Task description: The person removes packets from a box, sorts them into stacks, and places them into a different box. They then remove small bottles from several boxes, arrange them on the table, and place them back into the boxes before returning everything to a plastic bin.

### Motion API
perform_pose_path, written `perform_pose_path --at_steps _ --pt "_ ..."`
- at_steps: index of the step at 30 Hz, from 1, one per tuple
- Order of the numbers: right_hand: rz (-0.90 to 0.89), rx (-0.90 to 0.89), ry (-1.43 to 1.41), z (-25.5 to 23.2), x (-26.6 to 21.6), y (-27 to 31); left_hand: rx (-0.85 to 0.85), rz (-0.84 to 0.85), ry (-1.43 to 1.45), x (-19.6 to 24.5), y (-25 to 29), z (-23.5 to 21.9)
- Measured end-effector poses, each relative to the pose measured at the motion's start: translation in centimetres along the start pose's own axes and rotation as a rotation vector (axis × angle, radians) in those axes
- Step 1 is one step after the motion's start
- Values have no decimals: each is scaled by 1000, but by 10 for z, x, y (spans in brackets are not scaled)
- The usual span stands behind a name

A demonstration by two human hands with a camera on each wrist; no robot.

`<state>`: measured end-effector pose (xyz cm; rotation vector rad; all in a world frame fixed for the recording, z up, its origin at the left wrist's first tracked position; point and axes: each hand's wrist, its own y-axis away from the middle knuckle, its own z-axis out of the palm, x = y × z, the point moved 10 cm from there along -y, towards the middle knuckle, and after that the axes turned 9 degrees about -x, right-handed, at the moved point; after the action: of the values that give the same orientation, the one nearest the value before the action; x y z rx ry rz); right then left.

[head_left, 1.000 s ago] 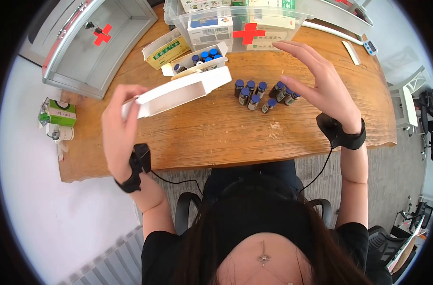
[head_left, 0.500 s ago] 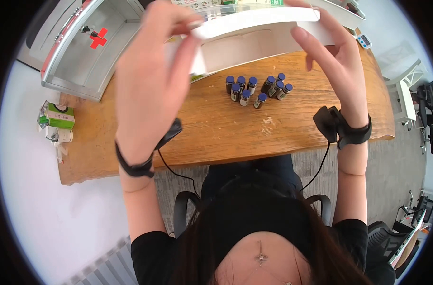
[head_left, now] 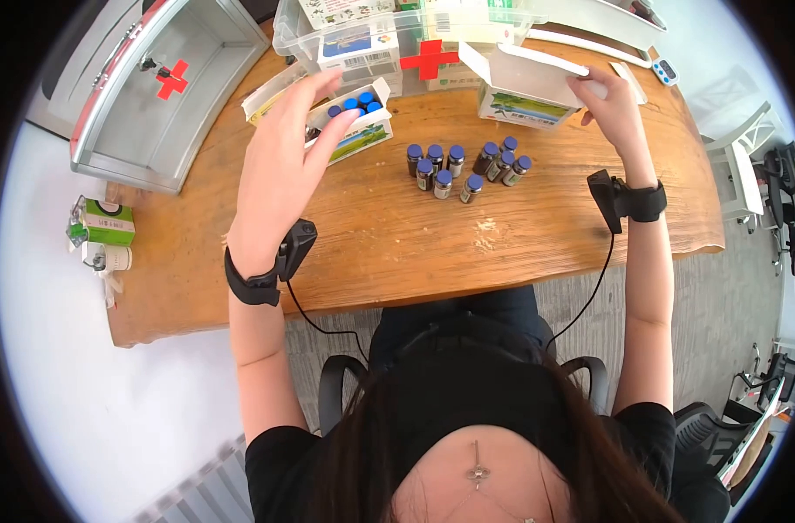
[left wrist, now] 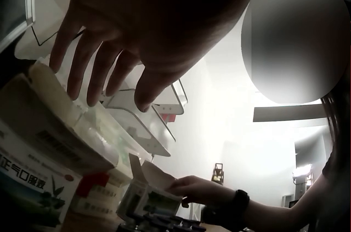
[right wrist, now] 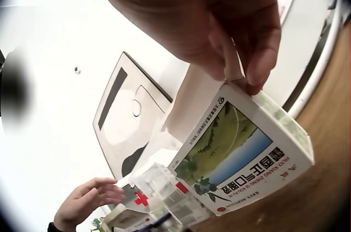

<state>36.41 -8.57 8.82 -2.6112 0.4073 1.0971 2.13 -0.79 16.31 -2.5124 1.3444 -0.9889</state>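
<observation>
My right hand [head_left: 615, 109] pinches the top corner of a white medicine carton [head_left: 521, 106] that stands at the back right with its flaps up. In the right wrist view, the carton's printed front [right wrist: 230, 155] shows a green and blue landscape, and thumb and finger grip its upper edge. My left hand [head_left: 279, 187] holds nothing, fingers extended, and overlaps a second open carton [head_left: 367, 139] in the head view. Blue-capped vials [head_left: 351, 104] stand inside that one. Two groups of small dark vials with blue caps [head_left: 443, 185] stand on the table between the hands.
Behind the cartons is a clear plastic bin [head_left: 293, 39] with a red cross, full of medicine boxes. A grey first-aid case [head_left: 166, 170] lies open at the left, near a green box [head_left: 109, 222]. A small blue timer [head_left: 666, 71] sits far right.
The white carton came from my left hand, passed between both hands, and now stands at the back right in my right hand's grip. My left hand has let go of it.
</observation>
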Motion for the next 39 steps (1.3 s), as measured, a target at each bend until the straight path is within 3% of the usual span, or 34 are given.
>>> perform_pose_path --at_steps 1,2,4,7,9,11,13,15,17,19,21,28,34,39 --pt "-4 -2 -4 3 6 -2 -57 -144 -4 -19 5 6" --pt "17 -8 18 7 11 -3 -55 -148 -8 -27 9 5" --pt "33 -18 38 10 19 -5 -203 -178 -55 -43 15 20" --pt "-27 36 16 2 11 3 -224 -55 -205 -39 22 28" --pt "-121 102 203 -8 -10 10 -212 -76 -212 -38 24 27" --pt "-57 112 147 -15 -15 24 -178 -97 -227 -42 25 26" --pt "-226 285 310 -30 -48 42 -173 -99 -222 -46 23 27" --pt "-280 298 308 -30 -84 57 -170 -100 -216 -48 22 28" --pt "-411 181 329 -13 -120 70 -141 -46 -226 -44 21 28" --pt "-422 115 263 7 -144 76 -154 -50 -224 -44 21 30" --pt "-540 -71 176 40 -159 82 -164 -50 -218 -44 21 31" --pt "-672 -251 262 106 -173 88 -227 -60 -183 -51 23 25" --pt "-808 -171 254 119 -211 84 -271 -19 -174 -44 32 24" --pt "-874 -214 373 150 -222 79 -249 -19 -151 -41 35 22"
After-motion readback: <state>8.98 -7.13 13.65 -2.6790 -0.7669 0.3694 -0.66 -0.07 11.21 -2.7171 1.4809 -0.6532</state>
